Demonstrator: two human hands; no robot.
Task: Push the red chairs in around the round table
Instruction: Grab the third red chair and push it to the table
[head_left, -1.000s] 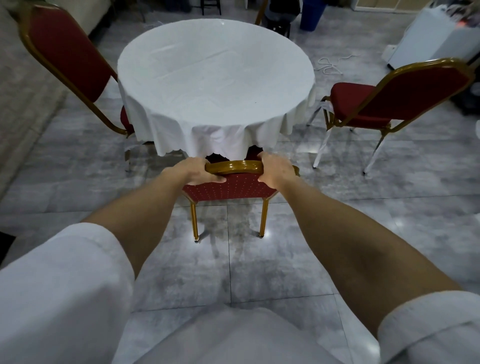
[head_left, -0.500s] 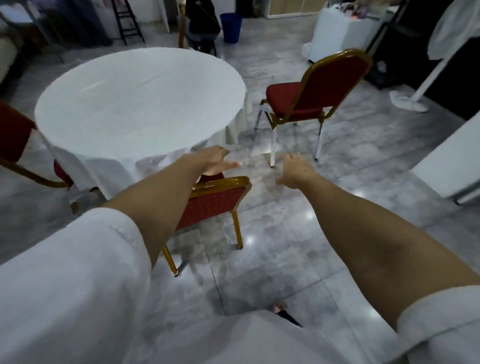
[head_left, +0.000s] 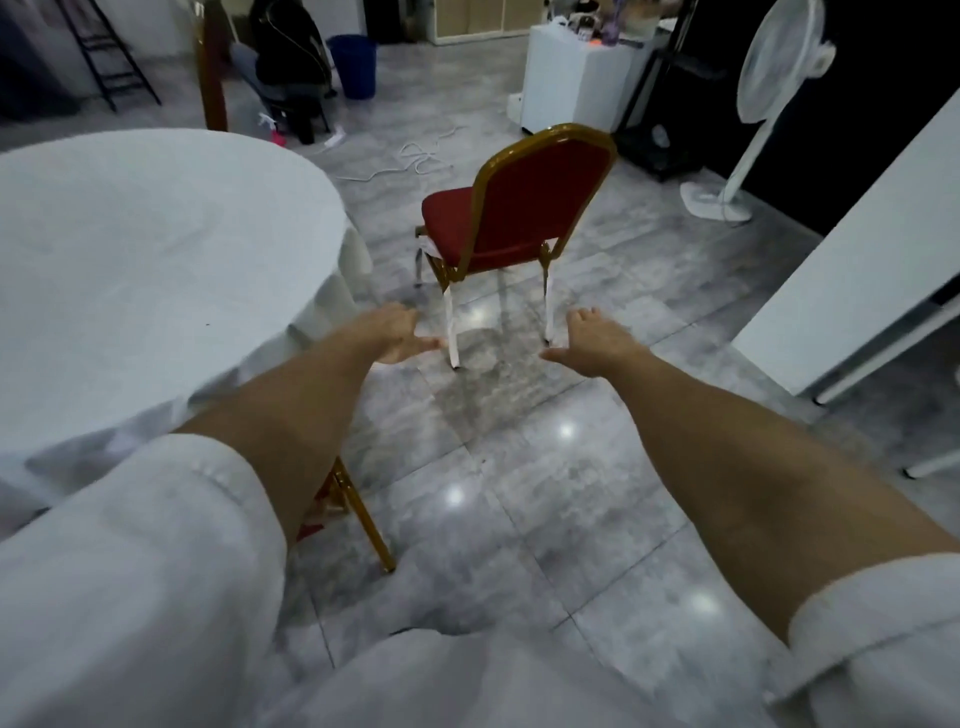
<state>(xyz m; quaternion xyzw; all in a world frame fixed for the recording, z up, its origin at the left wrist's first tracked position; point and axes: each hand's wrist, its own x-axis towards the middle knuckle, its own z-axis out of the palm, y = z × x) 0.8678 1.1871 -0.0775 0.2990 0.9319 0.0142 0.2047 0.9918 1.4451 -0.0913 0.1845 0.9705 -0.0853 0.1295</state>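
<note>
Underfoot: glossy grey tile floor (head_left: 519, 519); fan (head_left: 779, 67) right.

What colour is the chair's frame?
Gold, around the red chair's backrest; head view shows it.

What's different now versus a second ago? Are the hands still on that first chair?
No. Both hands let go of the gold-framed red chair tucked under the round white-clothed table; only its gold leg shows now. The view swung right: the left hand and right hand now reach, open and empty, toward the second red chair, which stands apart from the table. That chair has not moved.
</note>
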